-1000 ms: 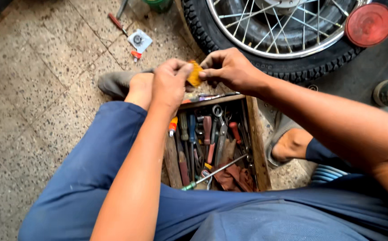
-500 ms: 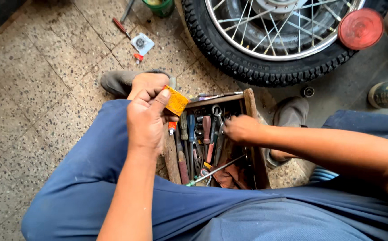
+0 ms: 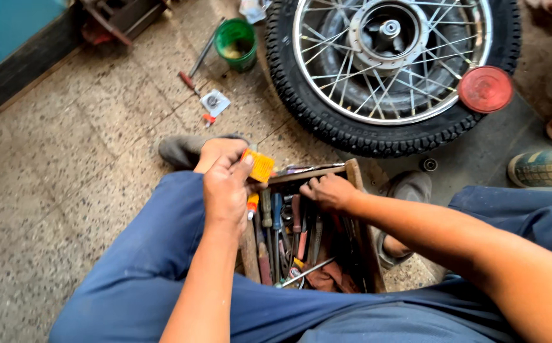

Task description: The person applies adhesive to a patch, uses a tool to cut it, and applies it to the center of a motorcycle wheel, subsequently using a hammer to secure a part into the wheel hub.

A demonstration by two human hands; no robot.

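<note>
Head view, the only one. The person sits low on a speckled stone floor, knees apart in blue trousers, a wooden toolbox (image 3: 356, 190) between the feet.

Left hand (image 3: 226, 184): raised just above the left knee, fingers clenched around a small orange-yellow packet (image 3: 260, 166), thumb pressing on its near face. The packet sits over the box's left corner, clear of the tools.

Right hand (image 3: 328, 190): down inside the box at its far end, fingers curled among the tools. Whether they grip any one item I cannot tell; the knuckles hide the fingertips.

Box contents: screwdrivers (image 3: 274, 216) and spanners lying lengthwise, densely packed, handles red, blue and orange.

Surroundings: spoked motorcycle wheel (image 3: 390, 70) with tyre, flat on the floor just beyond the box; a red round disc (image 3: 485, 89) resting on its rim. Green tub (image 3: 236, 43) and a loose red-handled screwdriver (image 3: 190, 81) farther left. Another person's shoe (image 3: 545, 166) at the right edge.

Progress, as judged: packet is in hand, nothing is lifted out of the box, the wheel lies untouched by either hand. The picking of a tool looks unfinished.
</note>
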